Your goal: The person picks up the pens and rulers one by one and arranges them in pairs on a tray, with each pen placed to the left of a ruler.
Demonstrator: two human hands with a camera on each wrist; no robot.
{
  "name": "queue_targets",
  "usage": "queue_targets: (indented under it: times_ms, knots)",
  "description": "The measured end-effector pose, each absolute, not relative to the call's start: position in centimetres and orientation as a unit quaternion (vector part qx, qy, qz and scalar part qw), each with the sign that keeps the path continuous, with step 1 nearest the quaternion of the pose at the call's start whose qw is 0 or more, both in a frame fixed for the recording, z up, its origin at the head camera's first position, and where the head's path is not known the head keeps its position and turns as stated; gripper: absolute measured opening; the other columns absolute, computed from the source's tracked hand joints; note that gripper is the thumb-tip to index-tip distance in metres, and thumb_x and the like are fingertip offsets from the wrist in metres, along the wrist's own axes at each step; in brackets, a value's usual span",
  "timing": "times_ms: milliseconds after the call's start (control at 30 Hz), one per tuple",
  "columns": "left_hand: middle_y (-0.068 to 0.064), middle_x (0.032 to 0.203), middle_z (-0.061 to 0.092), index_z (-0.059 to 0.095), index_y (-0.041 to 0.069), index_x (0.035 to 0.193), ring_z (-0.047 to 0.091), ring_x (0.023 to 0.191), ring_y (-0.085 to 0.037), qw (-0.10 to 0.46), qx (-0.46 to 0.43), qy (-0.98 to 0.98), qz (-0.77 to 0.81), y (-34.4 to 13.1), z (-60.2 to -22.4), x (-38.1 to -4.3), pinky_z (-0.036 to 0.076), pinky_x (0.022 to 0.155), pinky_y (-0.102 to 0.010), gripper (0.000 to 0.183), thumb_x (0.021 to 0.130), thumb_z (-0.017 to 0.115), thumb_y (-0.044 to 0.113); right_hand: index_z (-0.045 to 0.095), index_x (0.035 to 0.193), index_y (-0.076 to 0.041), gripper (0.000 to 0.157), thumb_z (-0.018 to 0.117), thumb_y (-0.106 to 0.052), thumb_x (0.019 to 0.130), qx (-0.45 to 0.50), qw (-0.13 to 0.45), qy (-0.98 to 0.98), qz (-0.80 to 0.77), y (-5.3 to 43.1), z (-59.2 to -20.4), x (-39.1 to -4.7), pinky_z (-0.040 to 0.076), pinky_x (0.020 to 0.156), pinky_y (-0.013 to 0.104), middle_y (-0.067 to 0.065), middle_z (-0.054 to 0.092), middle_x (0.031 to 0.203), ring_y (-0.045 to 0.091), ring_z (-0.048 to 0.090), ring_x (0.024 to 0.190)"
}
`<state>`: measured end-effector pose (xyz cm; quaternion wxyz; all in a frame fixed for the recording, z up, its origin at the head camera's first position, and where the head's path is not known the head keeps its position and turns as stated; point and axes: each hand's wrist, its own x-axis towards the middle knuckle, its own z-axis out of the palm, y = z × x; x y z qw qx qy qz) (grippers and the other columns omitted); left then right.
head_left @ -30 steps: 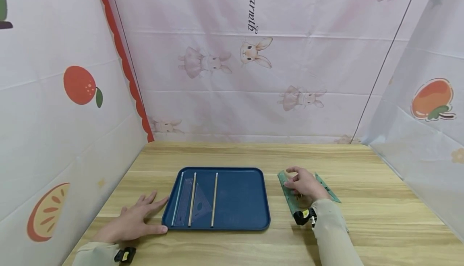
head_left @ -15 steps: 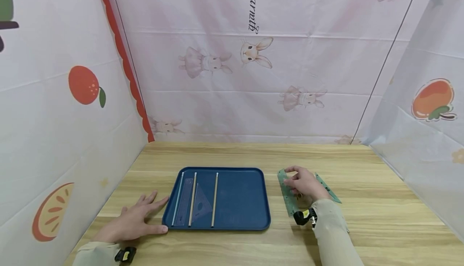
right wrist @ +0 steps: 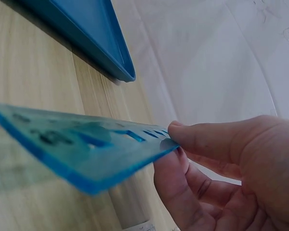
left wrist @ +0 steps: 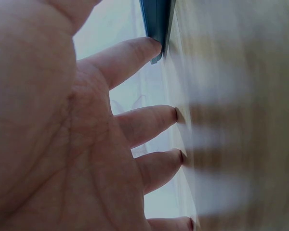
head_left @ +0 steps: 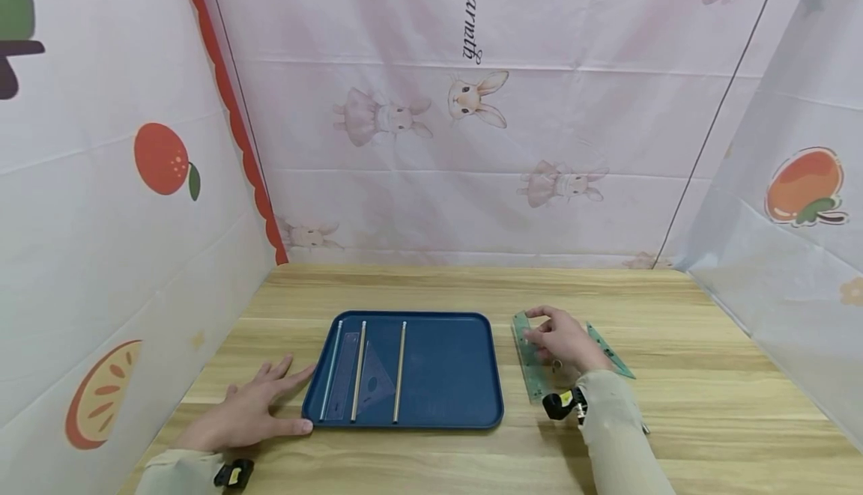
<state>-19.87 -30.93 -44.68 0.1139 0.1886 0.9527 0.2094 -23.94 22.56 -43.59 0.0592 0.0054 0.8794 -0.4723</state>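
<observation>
In the head view my right hand (head_left: 565, 339) pinches a translucent green ruler (head_left: 529, 366) by its edge, just right of the blue tray (head_left: 452, 375). The right wrist view shows thumb and fingers gripping one end of the ruler (right wrist: 101, 149), its other end tilted toward the camera. My left hand (head_left: 246, 409) lies with spread fingers at the tray's left side, index finger and thumb touching the rim. Within the tray lie a teal pencil (head_left: 330, 371), a clear purplish ruler (head_left: 342, 379), two gold pencils (head_left: 358, 371) and a clear set square (head_left: 379, 386).
A green set square (head_left: 610, 350) lies on the wooden table (head_left: 431, 465), right of my right hand and partly behind it. Printed cloth walls (head_left: 404, 218) close in the table at the back and both sides.
My right hand and the green ruler have shifted slightly left toward the tray. The left hand and the tray have stayed in place.
</observation>
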Motion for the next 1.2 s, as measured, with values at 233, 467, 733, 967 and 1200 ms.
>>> queue_targets:
  times_ms: [233, 467, 733, 967, 1200]
  knots:
    - [-0.036, 0.172, 0.022, 0.041, 0.022, 0.167, 0.013, 0.153, -0.073, 0.1, 0.191, 0.958, 0.192, -30.9, -44.7, -19.9, 0.011, 0.097, -0.102, 0.098, 0.088, 0.079, 0.066, 0.054, 0.15, -0.002, 0.046, 0.066, -0.014, 0.108, 0.0, 0.054, 0.88, -0.472, 21.9, -43.4, -23.9, 0.063, 0.071, 0.036, 0.016, 0.068, 0.107, 0.021, 0.071, 0.08]
    - [-0.035, 0.173, 0.022, 0.04, 0.023, 0.168, 0.014, 0.153, -0.073, 0.1, 0.187, 0.959, 0.186, -30.9, -44.8, -19.9, 0.012, 0.097, -0.102, 0.099, 0.088, 0.079, 0.066, 0.055, 0.151, -0.003, 0.046, 0.067, -0.015, 0.108, -0.008, 0.05, 0.885, -0.464, 21.1, -43.2, -24.0, 0.065, 0.074, 0.037, 0.017, 0.068, 0.11, 0.021, 0.072, 0.085]
    - [-0.036, 0.173, 0.022, 0.038, 0.024, 0.169, 0.014, 0.153, -0.073, 0.11, 0.18, 0.959, 0.187, -30.7, -44.7, -20.0, 0.01, 0.098, -0.102, 0.1, 0.088, 0.079, 0.066, 0.055, 0.152, -0.005, 0.046, 0.065, -0.016, 0.108, -0.018, 0.053, 0.88, -0.471, 20.6, -43.1, -24.2, 0.065, 0.076, 0.037, 0.017, 0.069, 0.11, 0.022, 0.072, 0.084]
    - [-0.036, 0.172, 0.023, 0.039, 0.023, 0.168, 0.016, 0.151, -0.074, 0.099, 0.188, 0.959, 0.187, -30.8, -44.7, -19.9, 0.011, 0.096, -0.102, 0.099, 0.088, 0.079, 0.066, 0.058, 0.15, -0.009, 0.044, 0.066, -0.018, 0.108, -0.022, 0.048, 0.884, -0.464, 19.9, -42.8, -24.3, 0.064, 0.074, 0.037, 0.016, 0.071, 0.11, 0.021, 0.072, 0.079]
    - [-0.036, 0.172, 0.023, 0.04, 0.023, 0.168, 0.016, 0.152, -0.073, 0.096, 0.188, 0.959, 0.189, -30.8, -44.7, -19.7, 0.011, 0.097, -0.102, 0.099, 0.088, 0.079, 0.066, 0.058, 0.147, 0.0, 0.042, 0.067, -0.011, 0.107, -0.04, 0.042, 0.874, -0.483, 18.5, -42.4, -24.6, 0.066, 0.076, 0.038, 0.018, 0.07, 0.104, 0.02, 0.072, 0.082]
